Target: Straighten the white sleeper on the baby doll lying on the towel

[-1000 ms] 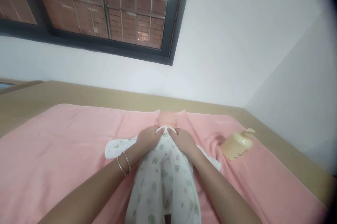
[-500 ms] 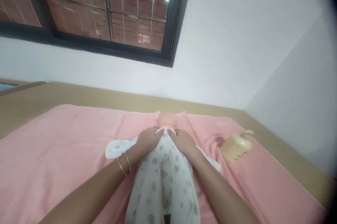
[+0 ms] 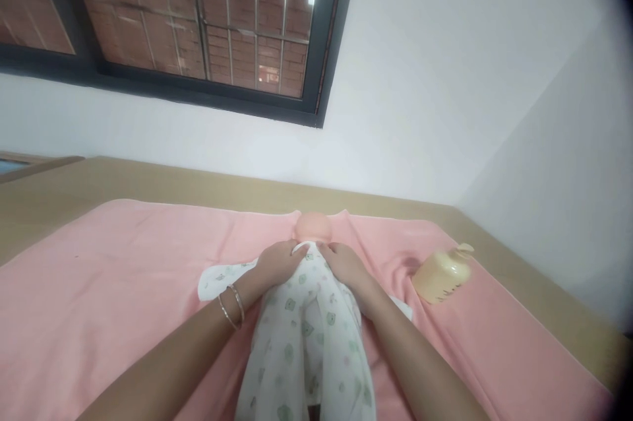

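Note:
A baby doll lies on its back on a pink towel [image 3: 109, 289], its bare head [image 3: 313, 227] pointing away from me. It wears a white garment [image 3: 301, 335] printed with small green figures. My left hand [image 3: 274, 264], with two bangles on the wrist, and my right hand [image 3: 343, 264] both pinch the garment's collar just below the doll's chin, fingers closed on the cloth. One sleeve of the garment [image 3: 222, 276] lies spread to the left.
A pale yellow pump bottle [image 3: 441, 273] lies on its side on the towel to the right. The towel covers a tan surface [image 3: 544, 315] set into a white wall corner. A barred window [image 3: 198, 18] is above.

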Demonstrator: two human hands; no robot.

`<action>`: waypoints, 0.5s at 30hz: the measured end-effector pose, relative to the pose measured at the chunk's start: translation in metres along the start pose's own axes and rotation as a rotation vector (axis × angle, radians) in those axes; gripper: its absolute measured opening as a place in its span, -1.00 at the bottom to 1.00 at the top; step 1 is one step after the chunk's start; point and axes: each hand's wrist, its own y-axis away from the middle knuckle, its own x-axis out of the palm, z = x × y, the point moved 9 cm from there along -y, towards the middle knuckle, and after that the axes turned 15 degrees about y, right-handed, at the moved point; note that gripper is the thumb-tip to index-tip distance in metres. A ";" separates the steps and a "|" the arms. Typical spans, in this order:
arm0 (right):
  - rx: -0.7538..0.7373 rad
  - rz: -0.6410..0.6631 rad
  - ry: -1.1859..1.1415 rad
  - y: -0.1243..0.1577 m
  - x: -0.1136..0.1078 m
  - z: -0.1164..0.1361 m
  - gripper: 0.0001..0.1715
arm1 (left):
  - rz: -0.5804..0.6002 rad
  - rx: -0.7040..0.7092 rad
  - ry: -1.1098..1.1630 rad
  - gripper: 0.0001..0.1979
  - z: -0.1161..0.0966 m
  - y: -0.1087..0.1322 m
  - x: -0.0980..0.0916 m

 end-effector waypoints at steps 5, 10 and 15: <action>-0.020 0.069 -0.158 -0.004 0.005 -0.004 -0.20 | 0.138 -0.030 0.069 -0.32 -0.006 0.006 -0.004; -0.086 0.087 -0.167 -0.006 0.001 -0.001 -0.23 | 0.166 -0.049 0.166 -0.37 -0.005 0.007 -0.007; -0.040 0.187 -0.110 -0.005 0.000 -0.015 -0.26 | 0.159 -0.162 0.166 -0.50 0.020 -0.001 -0.011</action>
